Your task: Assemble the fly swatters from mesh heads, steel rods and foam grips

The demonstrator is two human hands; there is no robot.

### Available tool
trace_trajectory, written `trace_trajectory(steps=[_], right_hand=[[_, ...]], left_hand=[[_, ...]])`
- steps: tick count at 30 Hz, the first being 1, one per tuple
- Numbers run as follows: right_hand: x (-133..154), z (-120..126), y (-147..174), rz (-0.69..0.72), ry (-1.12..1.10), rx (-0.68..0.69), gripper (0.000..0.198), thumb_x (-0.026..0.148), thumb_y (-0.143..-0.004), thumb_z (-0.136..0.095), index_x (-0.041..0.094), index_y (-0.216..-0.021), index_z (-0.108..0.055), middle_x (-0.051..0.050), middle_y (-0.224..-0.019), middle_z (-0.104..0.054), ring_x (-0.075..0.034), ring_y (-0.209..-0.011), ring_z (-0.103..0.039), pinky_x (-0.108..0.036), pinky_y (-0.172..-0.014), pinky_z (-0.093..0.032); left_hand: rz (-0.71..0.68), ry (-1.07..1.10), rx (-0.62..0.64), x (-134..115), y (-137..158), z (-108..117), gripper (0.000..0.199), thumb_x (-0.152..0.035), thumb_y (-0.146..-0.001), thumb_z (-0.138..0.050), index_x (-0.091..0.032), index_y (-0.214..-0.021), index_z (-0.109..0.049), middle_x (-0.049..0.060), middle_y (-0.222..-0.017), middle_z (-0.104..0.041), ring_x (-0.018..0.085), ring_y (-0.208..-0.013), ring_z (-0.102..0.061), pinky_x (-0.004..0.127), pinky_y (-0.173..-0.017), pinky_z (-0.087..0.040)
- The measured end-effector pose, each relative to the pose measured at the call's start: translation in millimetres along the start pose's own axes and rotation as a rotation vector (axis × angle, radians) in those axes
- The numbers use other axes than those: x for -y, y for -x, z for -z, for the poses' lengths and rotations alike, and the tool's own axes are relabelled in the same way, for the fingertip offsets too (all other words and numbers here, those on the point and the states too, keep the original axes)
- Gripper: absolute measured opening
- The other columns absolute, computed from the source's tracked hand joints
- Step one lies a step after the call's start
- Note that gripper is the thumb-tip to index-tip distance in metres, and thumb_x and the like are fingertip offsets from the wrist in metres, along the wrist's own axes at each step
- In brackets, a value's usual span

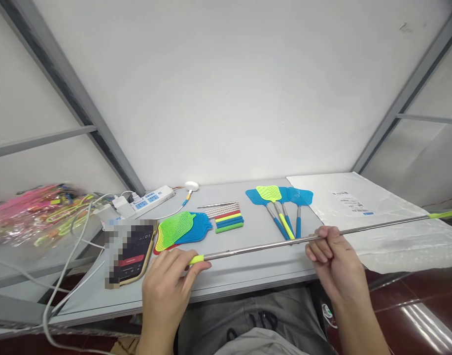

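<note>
Stretched across my front is a telescopic fly swatter (pixel 255 248) with its metal rod drawn out long. My left hand (pixel 167 283) is closed around its yellow-green handle. Farther along, the fingers of my right hand (pixel 336 261) pinch the rod. Only part of the yellow-green swatter head (pixel 445 214) shows at the right edge. Behind the rod lie several shorter fly swatters (pixel 283 207) with blue and yellow heads. To the left, loose swatter heads (pixel 177 229) in green, blue and red are piled beside coloured handle tubes (pixel 229 220) and bare metal rods (pixel 220 209).
A phone (pixel 133 254) lies at the table's left, in front of a power strip (pixel 152 199) with white cables. A plastic bag of colourful items (pixel 44 212) sits at far left. White packaging (pixel 344 197) covers the right side and hangs over the front edge of the table (pixel 248 273).
</note>
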State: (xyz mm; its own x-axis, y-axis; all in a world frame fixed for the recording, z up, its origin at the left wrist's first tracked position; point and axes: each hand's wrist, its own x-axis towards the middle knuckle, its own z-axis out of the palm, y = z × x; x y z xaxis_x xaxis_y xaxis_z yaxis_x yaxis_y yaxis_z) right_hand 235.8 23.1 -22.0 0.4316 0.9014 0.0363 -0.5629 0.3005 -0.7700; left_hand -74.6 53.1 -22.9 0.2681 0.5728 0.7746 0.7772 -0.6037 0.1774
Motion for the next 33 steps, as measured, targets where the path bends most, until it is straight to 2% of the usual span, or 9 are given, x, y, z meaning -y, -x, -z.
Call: trace_trajectory(steps=[4,9,12,18,20,22,25,29,33], right_hand=[[-20,-15,11,-0.062,0.047,0.106,0.026,0.042,-0.087,-0.066,0.017,-0.079,-0.065,0.007,-0.055,-0.029,-0.007,-0.05,-0.03,-0.021,-0.05,-0.036],[-37,-26,25,-0.08,0.091,0.153,0.029,0.045,-0.089,-0.063,0.018,-0.08,-0.067,0.007,-0.054,-0.029,-0.008,-0.05,-0.03,-0.023,-0.05,-0.034],[-48,-32,36,-0.106,0.137,0.256,0.03,0.045,-0.091,-0.059,0.018,-0.082,-0.068,0.006,-0.054,-0.031,-0.009,-0.05,-0.034,-0.024,-0.05,-0.035],[-55,-26,37,-0.119,0.357,0.318,0.032,0.045,-0.089,-0.061,0.017,-0.099,-0.072,0.003,-0.056,-0.044,-0.012,-0.056,-0.042,-0.027,-0.055,-0.036],[-50,-23,32,-0.109,0.36,0.3,0.035,0.045,-0.088,-0.063,0.017,-0.105,-0.071,0.003,-0.056,-0.046,-0.012,-0.056,-0.041,-0.027,-0.056,-0.036],[-41,-20,26,-0.088,0.233,0.246,0.034,0.046,-0.088,-0.063,0.018,-0.105,-0.071,0.005,-0.056,-0.04,-0.01,-0.052,-0.036,-0.026,-0.053,-0.036],[-22,-17,16,-0.014,0.04,0.085,0.03,0.046,-0.09,-0.06,0.019,-0.097,-0.069,0.008,-0.056,-0.032,-0.007,-0.048,-0.03,-0.023,-0.049,-0.035],[3,-7,-1,0.071,-0.067,-0.131,0.026,0.042,-0.089,-0.063,0.017,-0.08,-0.065,0.009,-0.055,-0.026,-0.005,-0.046,-0.022,-0.018,-0.045,-0.032],[11,2,-9,0.058,-0.135,-0.203,0.032,0.048,-0.088,-0.063,0.017,-0.08,-0.064,0.01,-0.055,-0.024,-0.005,-0.045,-0.018,-0.017,-0.043,-0.032]], left_hand=[[0.04,-0.001,0.045,-18,-2,-10,0.017,-0.037,-0.089,-0.065,-0.021,-0.082,-0.062,0.0,-0.068,-0.063,0.016,-0.063,-0.051,0.03,-0.064,-0.036],[0.079,-0.009,0.057,-42,-2,-20,0.025,-0.043,-0.091,-0.06,-0.021,-0.08,-0.063,-0.001,-0.064,-0.06,0.015,-0.059,-0.049,0.029,-0.06,-0.032],[0.079,0.035,0.108,-56,2,-30,0.029,-0.046,-0.092,-0.058,-0.022,-0.077,-0.062,-0.001,-0.062,-0.058,0.015,-0.059,-0.05,0.029,-0.058,-0.03],[0.136,0.133,0.169,-65,5,-41,0.028,-0.043,-0.094,-0.054,-0.022,-0.078,-0.061,-0.001,-0.063,-0.058,0.015,-0.06,-0.052,0.029,-0.058,-0.031],[0.156,0.152,0.175,-60,3,-39,0.027,-0.041,-0.095,-0.054,-0.022,-0.078,-0.062,-0.001,-0.064,-0.058,0.016,-0.061,-0.052,0.029,-0.06,-0.032],[0.167,0.142,0.175,-53,2,-35,0.025,-0.04,-0.094,-0.055,-0.021,-0.079,-0.063,0.0,-0.065,-0.058,0.017,-0.063,-0.052,0.03,-0.062,-0.033],[0.162,0.109,0.152,-38,0,-28,0.019,-0.037,-0.093,-0.059,-0.022,-0.083,-0.064,0.0,-0.066,-0.059,0.017,-0.065,-0.052,0.031,-0.066,-0.034],[0.129,0.125,0.09,-20,0,-21,0.011,-0.032,-0.089,-0.065,-0.022,-0.085,-0.063,0.0,-0.074,-0.064,0.018,-0.071,-0.054,0.032,-0.071,-0.038],[0.115,0.133,0.019,-12,-1,-15,0.006,-0.027,-0.087,-0.068,-0.023,-0.085,-0.064,0.001,-0.079,-0.066,0.019,-0.076,-0.057,0.034,-0.075,-0.042]])
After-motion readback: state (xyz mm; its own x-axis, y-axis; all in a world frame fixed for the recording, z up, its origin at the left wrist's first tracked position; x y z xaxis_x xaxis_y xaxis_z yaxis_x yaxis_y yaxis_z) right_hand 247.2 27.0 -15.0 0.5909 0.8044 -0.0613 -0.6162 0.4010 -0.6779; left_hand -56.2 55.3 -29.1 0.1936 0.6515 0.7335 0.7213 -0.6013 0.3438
